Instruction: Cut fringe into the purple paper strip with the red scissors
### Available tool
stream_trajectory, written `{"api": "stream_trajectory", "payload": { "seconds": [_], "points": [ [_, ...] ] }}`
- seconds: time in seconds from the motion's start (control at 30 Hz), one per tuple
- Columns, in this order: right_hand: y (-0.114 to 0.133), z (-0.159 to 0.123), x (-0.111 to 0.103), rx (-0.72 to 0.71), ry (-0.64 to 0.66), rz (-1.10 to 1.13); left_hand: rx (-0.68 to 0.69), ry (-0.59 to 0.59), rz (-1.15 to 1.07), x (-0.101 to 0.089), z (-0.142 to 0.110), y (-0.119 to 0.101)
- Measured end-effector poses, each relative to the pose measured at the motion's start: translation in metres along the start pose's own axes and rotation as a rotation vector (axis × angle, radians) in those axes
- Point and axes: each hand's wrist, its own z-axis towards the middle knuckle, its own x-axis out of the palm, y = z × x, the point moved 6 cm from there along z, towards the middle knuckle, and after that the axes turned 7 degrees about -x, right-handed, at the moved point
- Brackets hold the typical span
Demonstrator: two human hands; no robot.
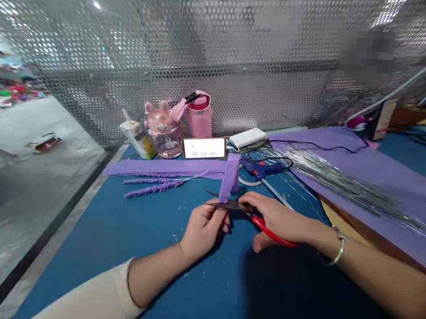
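My left hand pinches the near end of a purple paper strip, which stands up from the fingers and folds over at its top. In my right hand is a pair of red-handled scissors. The parted blades lie across the strip just above my left fingertips. Behind the hands, a long purple strip is laid flat on the blue table. Several fuzzy purple stems with thin wire ends rest in front of it.
A blue glue gun sits beyond my right hand, near a bundle of silvery wires on purple sheets. A phone timer, a white power bank, a pink bottle, a pink jar and a drink carton line the back.
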Motion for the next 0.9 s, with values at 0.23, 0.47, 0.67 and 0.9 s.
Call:
{"api": "stream_trajectory", "payload": {
  "seconds": [0.23, 0.47, 0.67, 0.9],
  "points": [
    [-0.0028, 0.0044, -0.0006, -0.013, -0.047, 0.007, -0.002, 0.029, -0.034, 0.0028, -0.0029, 0.0015],
    [0.0030, 0.0048, -0.0042, -0.013, -0.073, 0.038, -0.008, 0.036, -0.040, 0.0020, -0.0032, 0.0023],
    [0.0015, 0.0053, -0.0040, -0.026, -0.087, 0.056, -0.021, 0.026, -0.043, 0.0012, -0.0036, 0.0031],
    [-0.0015, 0.0044, -0.0024, -0.030, -0.084, 0.082, -0.036, 0.007, -0.028, 0.0006, -0.0027, 0.0054]
  ]
}}
